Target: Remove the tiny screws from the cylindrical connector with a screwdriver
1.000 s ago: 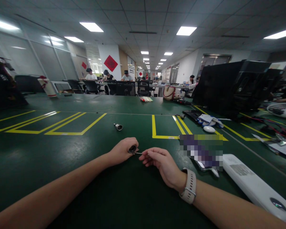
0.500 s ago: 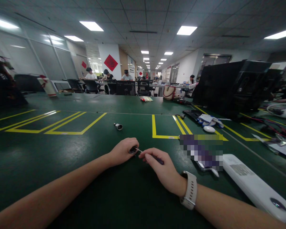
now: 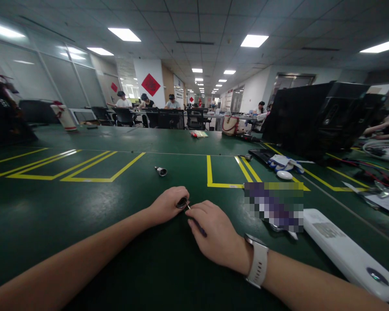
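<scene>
My left hand (image 3: 169, 204) is closed around a dark, hollow cylindrical part with a metallic rim (image 3: 181, 202), its open end turned toward me and to the right. Between the thumb and fingers of my right hand (image 3: 214, 233) is a slim screwdriver (image 3: 198, 226) with a dark purple handle and thin metal shaft. The shaft points up and left at the part's mouth; I cannot tell how far its tip reaches inside. A similar silver metal part (image 3: 161, 171) lies on the green table (image 3: 129, 242) beyond my left hand.
To the right sit a long white device (image 3: 346, 250), a pixelated purplish item (image 3: 274, 207), a white oval object (image 3: 284, 175) and gloves (image 3: 283, 163). Black computer cases (image 3: 311, 116) stand at the back right. Yellow tape (image 3: 225, 185) marks the table. People sit farther off.
My right hand has turned over and shifted slightly left, swinging the screwdriver's handle down toward me. Its shaft now slants up to the part's mouth. My left hand stays nearly still.
</scene>
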A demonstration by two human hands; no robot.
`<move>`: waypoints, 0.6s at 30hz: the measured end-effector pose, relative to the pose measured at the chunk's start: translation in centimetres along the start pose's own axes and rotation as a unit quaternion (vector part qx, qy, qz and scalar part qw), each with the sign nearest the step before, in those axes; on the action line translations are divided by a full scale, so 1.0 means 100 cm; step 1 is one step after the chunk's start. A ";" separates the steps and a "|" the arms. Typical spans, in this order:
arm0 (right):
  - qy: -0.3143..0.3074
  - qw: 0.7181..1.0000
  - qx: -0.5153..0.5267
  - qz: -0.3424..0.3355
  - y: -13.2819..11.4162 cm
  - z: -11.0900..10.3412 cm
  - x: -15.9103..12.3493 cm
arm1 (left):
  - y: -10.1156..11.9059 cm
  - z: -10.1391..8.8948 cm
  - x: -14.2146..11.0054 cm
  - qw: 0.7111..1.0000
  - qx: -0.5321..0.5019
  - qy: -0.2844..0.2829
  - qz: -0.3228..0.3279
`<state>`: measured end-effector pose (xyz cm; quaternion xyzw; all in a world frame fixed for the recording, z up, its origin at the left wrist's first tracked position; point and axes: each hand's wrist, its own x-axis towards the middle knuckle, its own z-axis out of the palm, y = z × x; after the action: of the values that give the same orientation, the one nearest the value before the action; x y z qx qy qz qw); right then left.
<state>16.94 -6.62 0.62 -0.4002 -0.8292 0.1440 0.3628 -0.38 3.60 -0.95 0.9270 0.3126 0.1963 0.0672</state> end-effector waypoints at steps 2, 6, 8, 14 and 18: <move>0.011 0.999 0.042 0.031 0.002 -0.002 0.001 | 0.001 -0.001 0.000 1.000 -0.002 -0.002 0.001; 0.025 0.968 0.209 0.138 0.009 -0.005 0.005 | 0.001 -0.002 -0.001 1.000 -0.010 -0.002 -0.006; 0.029 0.929 0.315 0.190 0.014 -0.004 0.006 | 0.000 -0.002 -0.001 1.000 -0.016 0.001 -0.012; 0.050 0.863 0.443 0.238 0.021 0.002 0.007 | -0.001 -0.003 0.000 0.999 -0.034 0.011 -0.023; 0.058 0.935 0.300 0.182 0.014 0.003 0.003 | -0.003 -0.001 0.000 0.999 -0.035 0.016 -0.022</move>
<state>17.35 -5.48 -0.16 -0.4241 -0.6378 0.4261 0.4815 -0.56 3.85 -0.87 0.9136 0.3272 0.2204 0.0985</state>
